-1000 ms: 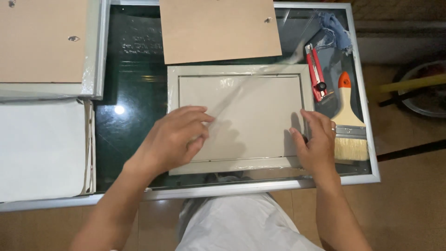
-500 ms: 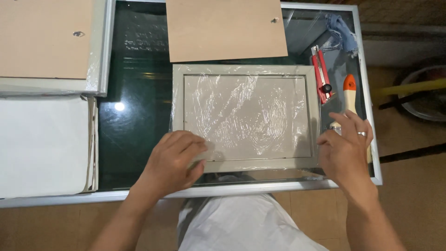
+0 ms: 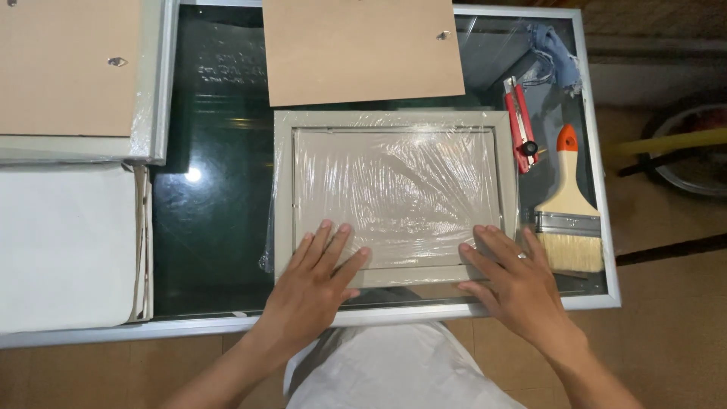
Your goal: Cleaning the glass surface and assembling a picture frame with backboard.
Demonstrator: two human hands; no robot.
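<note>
A: Our left hand (image 3: 314,284) and right hand (image 3: 515,284) lie flat, fingers spread, gripping nothing, pressing the near edge of the plastic-wrapped grey frame (image 3: 394,189) on the glass desk (image 3: 212,227).

B: Paintbrush (image 3: 568,220) just right of our right hand, red cutter (image 3: 520,125) beyond it, brown board (image 3: 360,49) past the frame.

We see a dark glass table (image 3: 212,227) with a pale metal rim, a lamp's glare on it. Below us lies a brown tiled floor (image 3: 666,318).
</note>
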